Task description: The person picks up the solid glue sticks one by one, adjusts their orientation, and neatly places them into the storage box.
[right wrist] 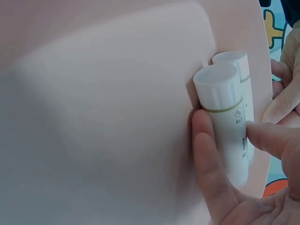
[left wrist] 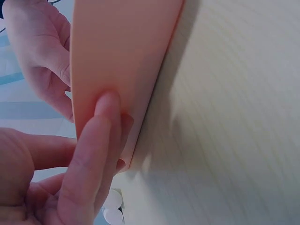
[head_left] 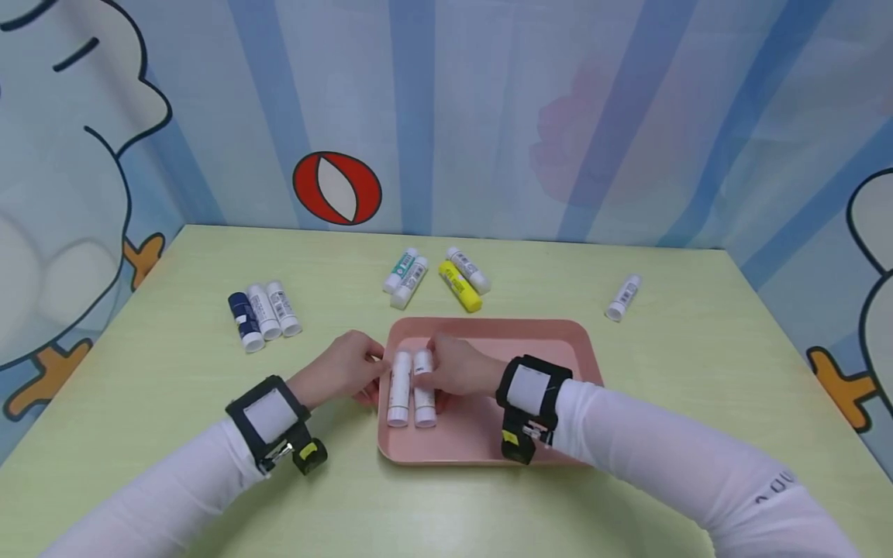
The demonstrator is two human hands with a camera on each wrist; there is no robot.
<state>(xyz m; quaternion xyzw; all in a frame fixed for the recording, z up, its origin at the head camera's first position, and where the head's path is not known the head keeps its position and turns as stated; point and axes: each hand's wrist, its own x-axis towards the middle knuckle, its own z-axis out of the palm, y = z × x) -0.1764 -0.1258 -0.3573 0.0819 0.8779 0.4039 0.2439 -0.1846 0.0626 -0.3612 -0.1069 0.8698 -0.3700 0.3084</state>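
Two white glue sticks lie side by side at the left end of a pink tray (head_left: pixel 481 442). My right hand (head_left: pixel 462 366) pinches the right-hand glue stick (head_left: pixel 423 403) between thumb and fingers; it lies against the tray floor. The left-hand glue stick (head_left: pixel 399 391) is right beside it, close to the tray's left wall. At that wall my left hand (head_left: pixel 345 368) pinches the tray's edge. In the left wrist view its fingers (left wrist: pixel 89 164) press the outer side of the tray, with the thumb at the rim. The right wrist view shows the held glue stick (right wrist: pixel 222 103) close up.
Beyond the tray lie a teal-labelled glue stick (head_left: pixel 401 270), a yellow glue stick (head_left: pixel 460 287) and two whitish ones. A dark blue glue stick (head_left: pixel 246 322) lies with two white ones at the left. One glue stick (head_left: pixel 623 297) lies alone at the right. A printed curtain (head_left: pixel 474 116) borders the table.
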